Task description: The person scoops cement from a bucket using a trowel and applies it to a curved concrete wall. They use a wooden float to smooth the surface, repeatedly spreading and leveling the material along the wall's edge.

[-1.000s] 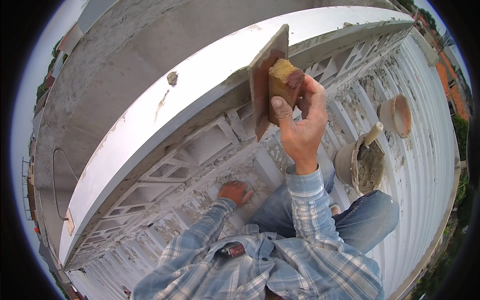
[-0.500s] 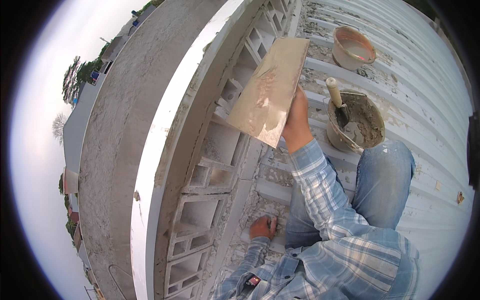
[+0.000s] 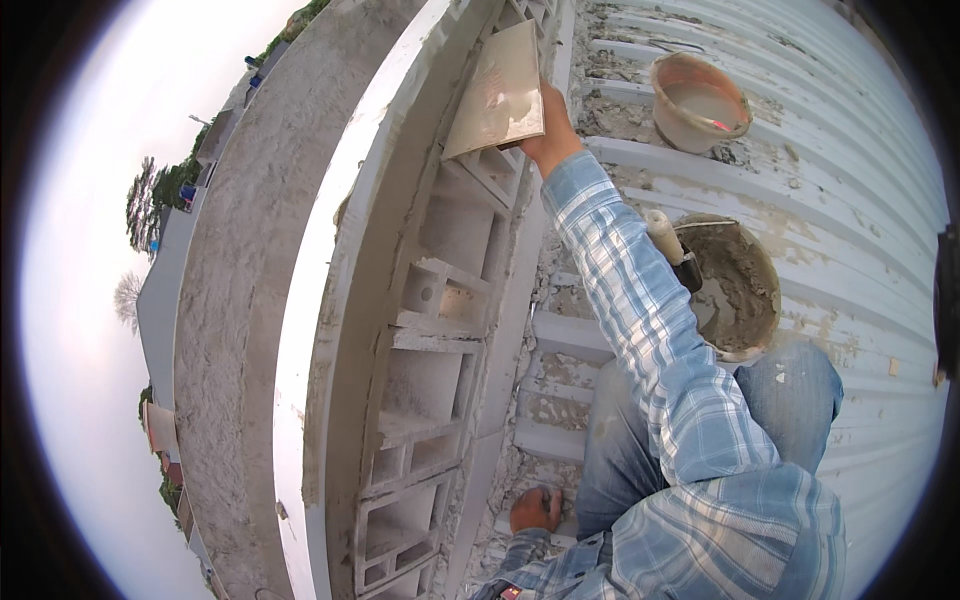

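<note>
My right hand (image 3: pixel 548 130) is stretched out and grips a flat rectangular plastering float (image 3: pixel 498 92), its pale smeared face held against the white patterned block wall (image 3: pixel 430 330). The sleeve is blue and white plaid. My left hand (image 3: pixel 535 510) rests low on the mortar-spattered ribbed roof sheet (image 3: pixel 860 200) beside my knee, its fingers curled; I cannot see anything in it.
A bucket of grey mortar (image 3: pixel 742 290) with a trowel handle (image 3: pixel 662 235) stands by my right knee. A second bucket of cloudy water (image 3: pixel 700 100) sits farther off. The wall's white top ledge (image 3: pixel 330 300) drops off to a rough concrete surface (image 3: pixel 230 280) and distant trees.
The view swung left and down. My right hand carried the float from up over the ledge down onto the block wall face and farther away. The left hand stayed on the roof.
</note>
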{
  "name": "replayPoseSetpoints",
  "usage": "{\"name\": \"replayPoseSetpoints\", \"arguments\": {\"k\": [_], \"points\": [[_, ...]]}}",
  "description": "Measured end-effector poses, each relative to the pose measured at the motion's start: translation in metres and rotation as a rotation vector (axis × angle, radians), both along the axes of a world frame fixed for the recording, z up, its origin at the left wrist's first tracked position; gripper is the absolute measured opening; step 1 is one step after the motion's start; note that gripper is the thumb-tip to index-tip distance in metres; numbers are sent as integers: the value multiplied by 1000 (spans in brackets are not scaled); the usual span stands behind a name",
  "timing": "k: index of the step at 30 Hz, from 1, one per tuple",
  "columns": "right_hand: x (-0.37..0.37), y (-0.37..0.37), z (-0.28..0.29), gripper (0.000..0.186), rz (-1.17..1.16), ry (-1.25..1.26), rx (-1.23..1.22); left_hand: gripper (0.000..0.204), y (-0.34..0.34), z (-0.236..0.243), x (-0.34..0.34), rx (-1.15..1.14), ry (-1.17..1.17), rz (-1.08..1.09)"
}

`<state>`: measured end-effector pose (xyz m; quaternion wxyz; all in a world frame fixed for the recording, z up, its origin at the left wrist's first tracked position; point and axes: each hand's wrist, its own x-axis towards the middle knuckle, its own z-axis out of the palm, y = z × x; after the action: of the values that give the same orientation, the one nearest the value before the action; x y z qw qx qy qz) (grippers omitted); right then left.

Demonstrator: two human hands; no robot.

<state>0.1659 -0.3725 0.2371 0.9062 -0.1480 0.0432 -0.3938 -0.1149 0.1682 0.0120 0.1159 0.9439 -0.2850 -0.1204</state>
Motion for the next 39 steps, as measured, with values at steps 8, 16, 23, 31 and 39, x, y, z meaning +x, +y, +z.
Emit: {"name": "replayPoseSetpoints", "arguments": {"k": [8,16,23,31,39], "points": [[3,2,-7,31,40,-47,82,35,2,-10,0,-40,-13,-35],[-10,21,1,33,28,7,-13,36,1,-17,7,-39,-2,-46],[-39,70,7,31,104,-7,51,38,2,-18,6,-31,25,-13],[-65,117,6,34,105,59,-19,39,-1,-13,7,-45,12,-21],[-89,163,20,34,118,162,-4,39,-3,-7,6,-54,6,-32]]}}
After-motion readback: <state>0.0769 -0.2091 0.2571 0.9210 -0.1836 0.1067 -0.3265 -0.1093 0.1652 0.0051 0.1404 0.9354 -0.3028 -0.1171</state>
